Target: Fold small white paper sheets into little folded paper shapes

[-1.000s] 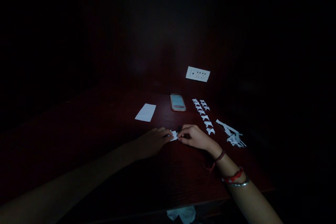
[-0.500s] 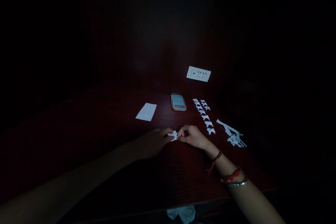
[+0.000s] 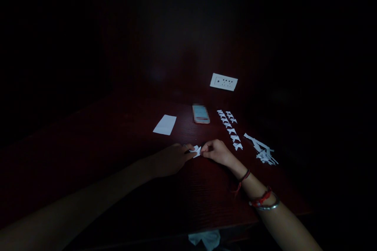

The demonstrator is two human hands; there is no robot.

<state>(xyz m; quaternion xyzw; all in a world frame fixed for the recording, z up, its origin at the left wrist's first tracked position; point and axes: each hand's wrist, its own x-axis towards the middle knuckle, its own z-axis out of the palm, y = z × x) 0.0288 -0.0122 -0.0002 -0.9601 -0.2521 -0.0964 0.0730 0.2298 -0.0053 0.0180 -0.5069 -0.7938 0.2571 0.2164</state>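
Observation:
The scene is very dark. On a dark red wooden table [image 3: 206,196], my left hand [image 3: 171,159] and my right hand [image 3: 218,152] meet over a small white folded paper piece [image 3: 196,150]. Both hands pinch it with their fingertips, the left from the left side, the right from the right. My right wrist carries red thread bands and a metal bangle [image 3: 265,203]. Just right of the hands lies a row of several small white bow-shaped folded papers [image 3: 229,128].
A blank white paper sheet [image 3: 165,124] lies behind my left hand. A blurred phone-sized object [image 3: 200,113] lies behind the hands. A white socket plate [image 3: 224,82] sits further back. A heap of white paper strips [image 3: 263,153] lies at the right. Something pale [image 3: 204,239] shows below the table's near edge.
The hands stay on the small paper piece; my right hand has drawn its fingers in a little and shifted slightly. Nothing else on the table has moved.

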